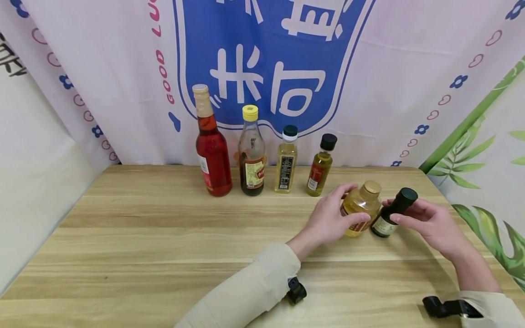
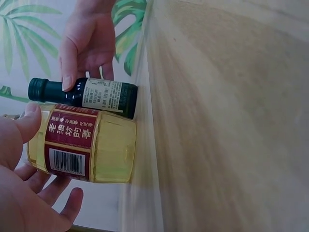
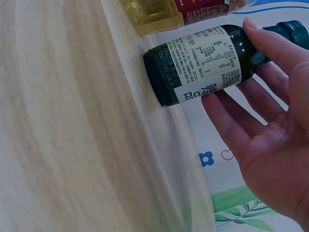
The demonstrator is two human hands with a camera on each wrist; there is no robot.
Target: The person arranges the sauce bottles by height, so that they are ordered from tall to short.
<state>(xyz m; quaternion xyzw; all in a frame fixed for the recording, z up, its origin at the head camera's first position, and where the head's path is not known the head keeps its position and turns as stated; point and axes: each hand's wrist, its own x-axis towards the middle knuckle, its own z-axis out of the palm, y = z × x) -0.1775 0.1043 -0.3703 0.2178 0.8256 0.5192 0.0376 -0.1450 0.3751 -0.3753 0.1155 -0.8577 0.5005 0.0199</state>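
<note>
At the right of the head view, my left hand (image 1: 332, 216) holds a squat clear bottle of yellow oil (image 2: 113, 145) with a tan cap, thumb on one side and fingers round the other. Its label is dark red with a barcode. Just right of it, my right hand (image 1: 436, 228) holds a small dark green bottle (image 3: 195, 65) with a dark cap and a pale printed label. The thumb lies near its neck, with fingers behind. In the left wrist view the two bottles are side by side, close together. Both have their bases at or near the tabletop.
Along the back of the wooden table (image 1: 164, 255) stand a tall red bottle (image 1: 215, 159), a yellow-capped bottle of dark liquid (image 1: 251, 159), a square pale-oil bottle (image 1: 286, 166) and a small black-capped oil bottle (image 1: 319, 171). A printed cloth (image 1: 135, 91) hangs behind them.
</note>
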